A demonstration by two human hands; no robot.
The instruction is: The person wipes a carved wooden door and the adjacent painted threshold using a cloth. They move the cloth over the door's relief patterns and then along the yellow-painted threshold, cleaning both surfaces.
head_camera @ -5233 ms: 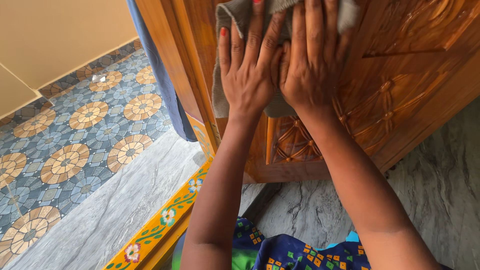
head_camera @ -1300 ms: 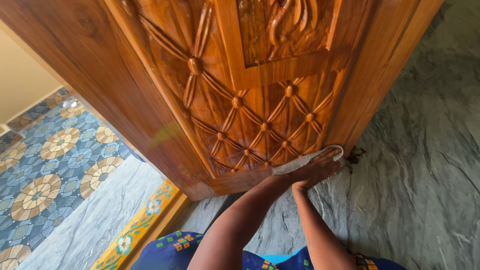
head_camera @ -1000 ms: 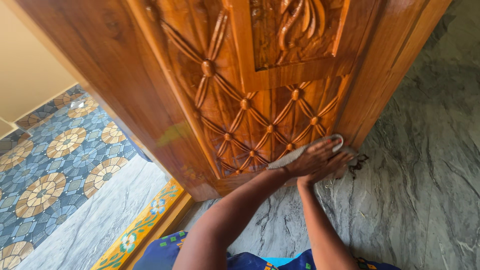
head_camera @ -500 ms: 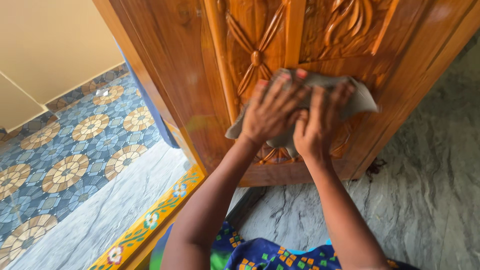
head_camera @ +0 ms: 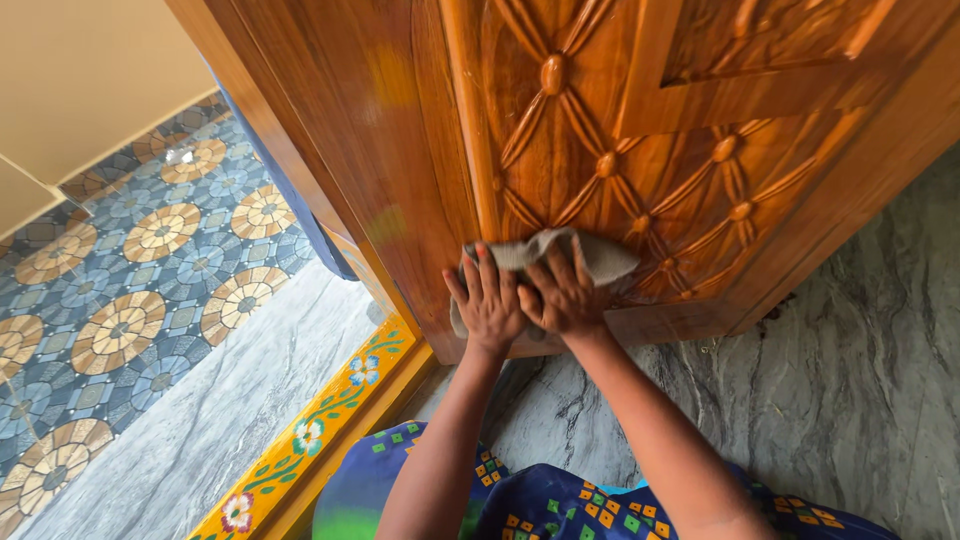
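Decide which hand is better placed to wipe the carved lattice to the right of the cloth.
Right hand, probably: it lies on the grey cloth beside the carved lattice; the left hand sits by the door's plain edge.
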